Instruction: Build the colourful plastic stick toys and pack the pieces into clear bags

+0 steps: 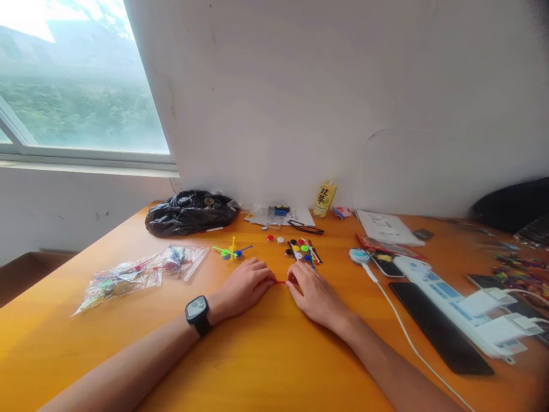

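Between my two hands, low over the wooden table, stretches a thin red plastic stick. My left hand, with a black watch on its wrist, pinches the left end. The fingertips of my right hand are closed on the other end. Just beyond my left hand stands a small assembled piece of yellow, green and blue plastic parts. Beyond my right hand lies a group of coloured round pieces and sticks. A red round piece and a white one lie apart.
Clear plastic bags of parts lie at left, a black plastic bag behind them. A yellow drink carton stands by the wall. At right are a power strip, a black phone-like slab and a white cable.
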`<state>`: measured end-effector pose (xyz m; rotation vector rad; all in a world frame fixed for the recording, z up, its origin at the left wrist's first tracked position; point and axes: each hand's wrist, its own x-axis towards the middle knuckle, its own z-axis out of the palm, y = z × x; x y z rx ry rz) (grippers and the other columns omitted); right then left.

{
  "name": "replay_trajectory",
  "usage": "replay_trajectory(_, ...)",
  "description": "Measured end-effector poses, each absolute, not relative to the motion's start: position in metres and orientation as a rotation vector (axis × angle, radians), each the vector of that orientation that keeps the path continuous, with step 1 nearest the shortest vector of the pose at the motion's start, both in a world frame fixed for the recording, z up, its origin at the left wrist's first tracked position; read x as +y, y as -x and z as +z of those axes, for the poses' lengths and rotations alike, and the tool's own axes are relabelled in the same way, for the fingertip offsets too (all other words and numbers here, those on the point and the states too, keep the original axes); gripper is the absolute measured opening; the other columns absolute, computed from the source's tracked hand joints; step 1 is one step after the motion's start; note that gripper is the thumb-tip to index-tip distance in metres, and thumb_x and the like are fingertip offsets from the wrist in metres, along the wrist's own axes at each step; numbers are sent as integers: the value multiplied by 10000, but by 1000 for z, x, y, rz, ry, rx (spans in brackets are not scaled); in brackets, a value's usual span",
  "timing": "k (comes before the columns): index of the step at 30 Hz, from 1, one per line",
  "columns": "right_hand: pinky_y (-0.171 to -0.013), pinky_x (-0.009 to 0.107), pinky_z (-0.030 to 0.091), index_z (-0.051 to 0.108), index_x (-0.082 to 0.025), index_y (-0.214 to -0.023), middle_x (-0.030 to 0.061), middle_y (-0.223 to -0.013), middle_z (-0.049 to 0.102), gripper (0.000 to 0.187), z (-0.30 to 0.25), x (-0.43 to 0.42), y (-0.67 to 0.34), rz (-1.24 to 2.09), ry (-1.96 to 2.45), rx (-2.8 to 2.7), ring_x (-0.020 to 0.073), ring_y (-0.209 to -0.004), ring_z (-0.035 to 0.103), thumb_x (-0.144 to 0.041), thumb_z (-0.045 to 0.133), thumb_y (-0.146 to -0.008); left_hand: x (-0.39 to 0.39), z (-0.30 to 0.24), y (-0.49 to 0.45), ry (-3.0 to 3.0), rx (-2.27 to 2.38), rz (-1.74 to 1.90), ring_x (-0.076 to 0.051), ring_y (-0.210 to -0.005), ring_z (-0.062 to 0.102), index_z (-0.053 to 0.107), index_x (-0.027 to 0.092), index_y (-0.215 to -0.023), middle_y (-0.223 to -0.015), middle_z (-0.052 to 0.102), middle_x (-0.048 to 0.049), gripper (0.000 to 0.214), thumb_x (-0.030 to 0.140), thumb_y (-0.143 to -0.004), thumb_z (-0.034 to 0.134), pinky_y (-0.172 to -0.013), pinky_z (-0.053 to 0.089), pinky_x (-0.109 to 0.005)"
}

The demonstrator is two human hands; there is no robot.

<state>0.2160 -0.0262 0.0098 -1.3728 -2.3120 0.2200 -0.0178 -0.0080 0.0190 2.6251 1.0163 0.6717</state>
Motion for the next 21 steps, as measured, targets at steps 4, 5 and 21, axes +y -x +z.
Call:
replay_trajectory(4,-820,364,472,517,-227,-906,55,-976,622,114,10,-25,-218,276,1392,-2317,231,-923,572,-161,504,-998,-7,17,18,-2626,1001,683,-218,-916,600,732,245,-1022,-958,691,-58,233,253,-1059,502,-839,490,-340)
replay_trajectory(5,-817,363,469,512,-226,-907,53,-974,621,113,9,-24,-219,296,1394,-2315,230,-919,570,-161,501,-1000,-7,17,19,-2626,1000,693,-218,-915,599,729,244,-1020,-957,687,-59,228,254,-1058,504,-838,490,-340)
replay_trajectory(21,-844,346,504,606,-222,-961,55,-946,647,172,7,-16,-215,381,1043,-2007,214,-906,627,-148,455,-1000,-3,9,21,-2513,1298,1132,-243,-1028,604,606,241,-1090,-1083,653,-48,102,209,-996,583,-897,496,-383)
